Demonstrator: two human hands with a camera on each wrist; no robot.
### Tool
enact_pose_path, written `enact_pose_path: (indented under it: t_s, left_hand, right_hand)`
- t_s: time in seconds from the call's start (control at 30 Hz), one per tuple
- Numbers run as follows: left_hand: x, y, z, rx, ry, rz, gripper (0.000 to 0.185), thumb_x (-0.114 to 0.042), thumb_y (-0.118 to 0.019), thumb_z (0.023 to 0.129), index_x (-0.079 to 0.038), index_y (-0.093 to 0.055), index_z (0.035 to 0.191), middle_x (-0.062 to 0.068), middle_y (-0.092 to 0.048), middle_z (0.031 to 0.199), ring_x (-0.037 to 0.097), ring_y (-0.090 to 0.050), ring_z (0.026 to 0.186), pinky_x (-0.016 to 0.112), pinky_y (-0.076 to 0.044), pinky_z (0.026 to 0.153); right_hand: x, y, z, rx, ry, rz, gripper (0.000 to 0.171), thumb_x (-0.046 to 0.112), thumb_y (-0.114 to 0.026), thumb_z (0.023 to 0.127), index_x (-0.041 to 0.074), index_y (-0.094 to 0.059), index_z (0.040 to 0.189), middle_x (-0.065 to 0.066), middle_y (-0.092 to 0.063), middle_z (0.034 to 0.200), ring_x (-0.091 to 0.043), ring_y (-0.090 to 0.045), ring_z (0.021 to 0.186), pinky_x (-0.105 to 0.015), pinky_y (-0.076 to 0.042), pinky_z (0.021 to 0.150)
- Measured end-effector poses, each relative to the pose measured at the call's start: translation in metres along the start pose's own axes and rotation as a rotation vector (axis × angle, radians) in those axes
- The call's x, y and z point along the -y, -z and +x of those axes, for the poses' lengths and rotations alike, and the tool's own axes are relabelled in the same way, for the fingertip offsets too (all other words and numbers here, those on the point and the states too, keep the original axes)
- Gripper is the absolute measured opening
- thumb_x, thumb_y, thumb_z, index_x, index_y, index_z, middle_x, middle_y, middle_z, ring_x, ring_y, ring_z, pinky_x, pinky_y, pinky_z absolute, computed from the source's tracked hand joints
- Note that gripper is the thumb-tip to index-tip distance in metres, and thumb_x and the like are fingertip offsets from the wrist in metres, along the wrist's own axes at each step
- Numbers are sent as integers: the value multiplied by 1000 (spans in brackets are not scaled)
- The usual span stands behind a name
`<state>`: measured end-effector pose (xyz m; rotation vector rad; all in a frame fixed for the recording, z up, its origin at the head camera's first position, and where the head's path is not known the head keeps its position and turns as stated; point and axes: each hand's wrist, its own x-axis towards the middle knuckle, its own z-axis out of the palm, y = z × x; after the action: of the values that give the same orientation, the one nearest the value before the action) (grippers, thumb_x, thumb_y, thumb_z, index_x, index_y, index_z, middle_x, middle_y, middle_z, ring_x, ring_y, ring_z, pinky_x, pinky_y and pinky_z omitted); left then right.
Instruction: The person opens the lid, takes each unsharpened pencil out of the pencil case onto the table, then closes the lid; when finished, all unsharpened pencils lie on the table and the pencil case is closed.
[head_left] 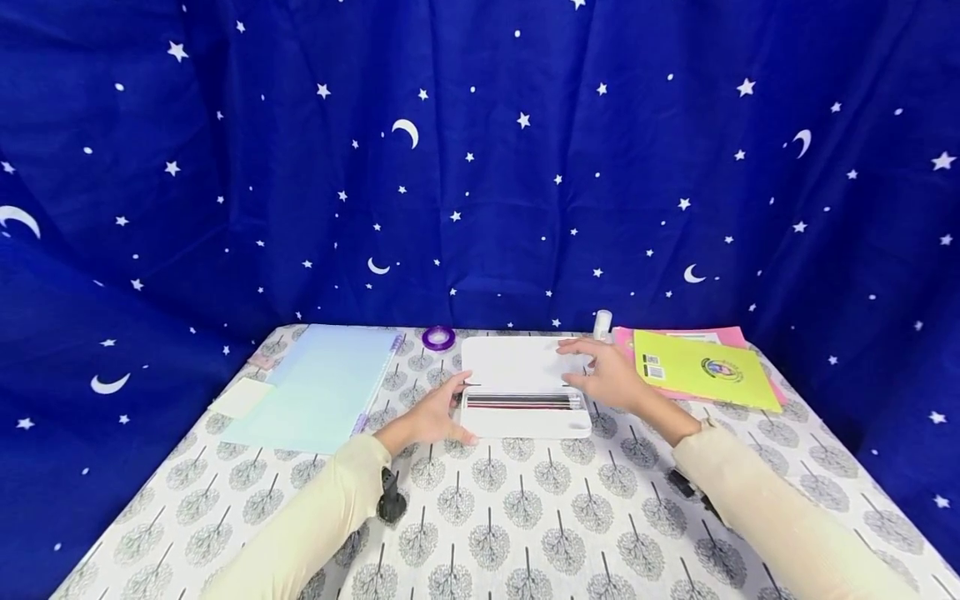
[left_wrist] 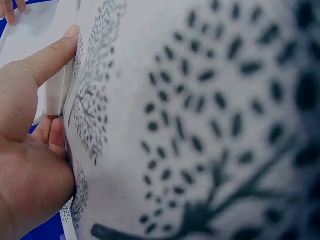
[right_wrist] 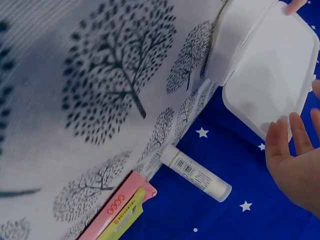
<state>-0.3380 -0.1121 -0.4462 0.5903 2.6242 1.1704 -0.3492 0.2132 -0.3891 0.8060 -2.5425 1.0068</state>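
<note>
A white pencil case (head_left: 525,426) lies on the table with its lid (head_left: 510,362) raised at the back. Several dark and red pencils (head_left: 521,402) lie side by side inside. My left hand (head_left: 433,414) holds the case at its left end, thumb at the front and fingers farther back; the left wrist view shows thumb and fingers on the case's side. My right hand (head_left: 611,375) is at the lid's right edge with fingers spread and extended. In the right wrist view its fingertips (right_wrist: 277,131) overlap the lid's edge; whether they press on it I cannot tell.
A glue stick (head_left: 602,324) stands behind the right hand. Yellow (head_left: 705,367) and pink (head_left: 731,336) booklets lie at the right. A light blue notebook (head_left: 315,387), pale sticky notes (head_left: 242,397) and a purple tape roll (head_left: 438,337) are at the left and back. A starry blue curtain (head_left: 480,167) hangs behind.
</note>
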Motion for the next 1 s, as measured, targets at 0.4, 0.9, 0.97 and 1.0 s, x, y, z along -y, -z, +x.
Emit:
enact_pose_path:
  t_s: [0.4, 0.9, 0.97, 1.0]
  left_hand:
    - [-3, 0, 0, 12, 1, 18, 125, -27, -92, 67, -26, -10, 161, 9, -34, 158, 36, -45, 134, 52, -36, 112]
    - [-2, 0, -5, 18, 9, -3, 123, -33, -90, 68, -27, -10, 161, 6, -34, 158, 34, -43, 136, 56, -30, 114]
    - [-3, 0, -4, 22, 16, -7, 120, -38, -88, 71, -27, -9, 161, 5, -34, 159, 32, -43, 137, 56, -29, 115]
    - [-3, 0, -4, 23, 18, -12, 119, -40, -87, 72, -27, -9, 161, 5, -34, 159, 32, -44, 136, 56, -29, 115]
  right_hand:
    - [-9, -3, 4, -1, -143, 138, 39, -2, -73, 83, -8, -62, 120, -25, -64, 123, -42, -65, 103, -45, -59, 82]
    - [-7, -17, -7, 269, -80, 17, 19, 7, -73, 85, 1, -72, 103, -11, -73, 101, -23, -69, 87, -41, -58, 78]
    - [-5, -18, -6, 277, -59, 4, 18, 7, -74, 84, 2, -73, 101, -11, -74, 100, -25, -69, 88, -44, -58, 81]
    - [-5, -19, -6, 279, -50, -9, 17, 7, -74, 84, 2, -73, 100, -10, -74, 100, -25, -69, 89, -45, -58, 82]
